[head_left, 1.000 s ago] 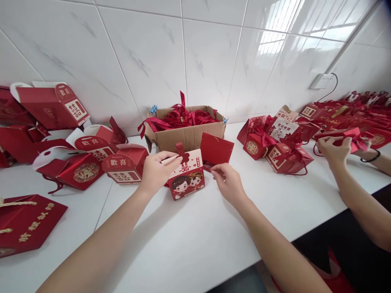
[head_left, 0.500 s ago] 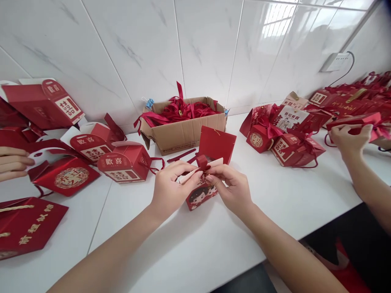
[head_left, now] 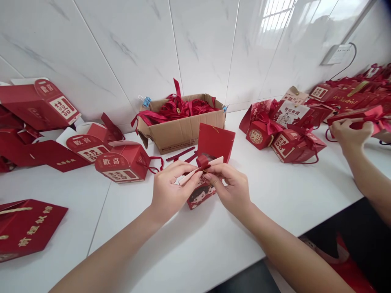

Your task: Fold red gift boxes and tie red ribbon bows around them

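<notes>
A small red gift box [head_left: 200,196] with cartoon faces on its front stands on the white table, its red back flap [head_left: 216,140] upright. At its top edge, my left hand [head_left: 174,187] pinches a dark red ribbon [head_left: 202,161] and the pale flap beside it. My right hand [head_left: 230,187] closes its thumb and fingers on the same ribbon from the right, by a thin gold cord. The fingertips of both hands nearly meet, and they partly hide where the ribbon passes through the flap.
Behind the box stands a cardboard carton [head_left: 183,132] full of red ribbons. Red boxes lie at the left [head_left: 122,162] and right [head_left: 297,144]. Another person's hand [head_left: 351,132] holds a red box at the far right. The table [head_left: 171,260] ends at the lower right.
Another person's hand at the left edge and the red box with a round gold emblem beside it are gone from view. My hands have barely moved.
</notes>
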A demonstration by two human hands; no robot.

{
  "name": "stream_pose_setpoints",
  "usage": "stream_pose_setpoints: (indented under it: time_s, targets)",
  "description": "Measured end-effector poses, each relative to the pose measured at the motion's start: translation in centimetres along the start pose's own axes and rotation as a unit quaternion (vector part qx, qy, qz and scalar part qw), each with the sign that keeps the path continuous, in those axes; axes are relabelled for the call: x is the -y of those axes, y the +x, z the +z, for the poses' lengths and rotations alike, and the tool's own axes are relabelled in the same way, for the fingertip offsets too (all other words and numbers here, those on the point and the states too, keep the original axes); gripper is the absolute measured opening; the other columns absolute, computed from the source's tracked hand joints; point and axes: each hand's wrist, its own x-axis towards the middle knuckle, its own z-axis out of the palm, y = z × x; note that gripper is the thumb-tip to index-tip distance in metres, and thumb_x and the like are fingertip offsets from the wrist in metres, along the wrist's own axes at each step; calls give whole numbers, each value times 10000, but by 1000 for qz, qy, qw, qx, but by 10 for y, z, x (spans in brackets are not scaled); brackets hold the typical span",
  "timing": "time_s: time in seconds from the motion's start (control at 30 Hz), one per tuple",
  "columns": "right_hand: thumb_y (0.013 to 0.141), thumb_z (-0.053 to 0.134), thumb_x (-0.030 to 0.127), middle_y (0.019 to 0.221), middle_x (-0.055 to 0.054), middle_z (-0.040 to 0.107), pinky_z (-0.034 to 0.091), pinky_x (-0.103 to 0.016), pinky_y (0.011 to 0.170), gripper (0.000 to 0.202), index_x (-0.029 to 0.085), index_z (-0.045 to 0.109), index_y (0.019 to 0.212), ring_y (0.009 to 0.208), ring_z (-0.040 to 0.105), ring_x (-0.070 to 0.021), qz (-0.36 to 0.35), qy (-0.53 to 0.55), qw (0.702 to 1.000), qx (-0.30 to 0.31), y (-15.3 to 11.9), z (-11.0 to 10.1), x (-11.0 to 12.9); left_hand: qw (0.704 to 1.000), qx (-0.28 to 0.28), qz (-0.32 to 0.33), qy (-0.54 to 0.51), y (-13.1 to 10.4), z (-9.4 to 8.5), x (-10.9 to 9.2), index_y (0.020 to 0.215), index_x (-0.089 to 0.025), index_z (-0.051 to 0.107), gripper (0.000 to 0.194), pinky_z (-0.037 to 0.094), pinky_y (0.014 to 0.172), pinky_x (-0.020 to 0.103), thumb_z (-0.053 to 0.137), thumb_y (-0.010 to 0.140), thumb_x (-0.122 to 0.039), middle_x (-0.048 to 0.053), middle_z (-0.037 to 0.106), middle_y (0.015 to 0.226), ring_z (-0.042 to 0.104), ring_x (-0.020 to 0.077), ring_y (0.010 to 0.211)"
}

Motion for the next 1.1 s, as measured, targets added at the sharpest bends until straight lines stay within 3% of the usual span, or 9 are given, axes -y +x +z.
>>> stream_pose_setpoints:
  time_s: [0.43, 0.9, 1.1]
  targets:
    - [833, 595, 124, 777, -33, 691, 581, -252, 596, 95, 198, 640, 796, 648, 659, -128, 21, -13, 1000, -16, -3, -1, 8, 997, -38, 59, 31, -3, 4, -4, 725, -160, 665, 78, 497, 596, 190, 667, 763, -92, -18, 675, 694, 609, 89, 641]
    - [828, 614, 195, 754, -42, 676, 548, -255, 553, 64, 182, 634, 769, 623, 633, -128, 86, 30, 996, -9, -3, -1, 16, 996, -64, 55, 41, -7, 8, -5, 742, -170, 671, 58, 523, 605, 198, 674, 753, -114, -11, 691, 723, 629, 99, 641]
    - [818, 620, 164, 746, -46, 678, 559, -260, 553, 54, 180, 646, 773, 632, 641, -135, 38, 25, 999, -24, -4, 1, 12, 996, -64, 63, 29, -6, 8, -6, 738, -174, 668, 61, 529, 603, 217, 672, 755, -116, -1, 693, 715, 634, 115, 645]
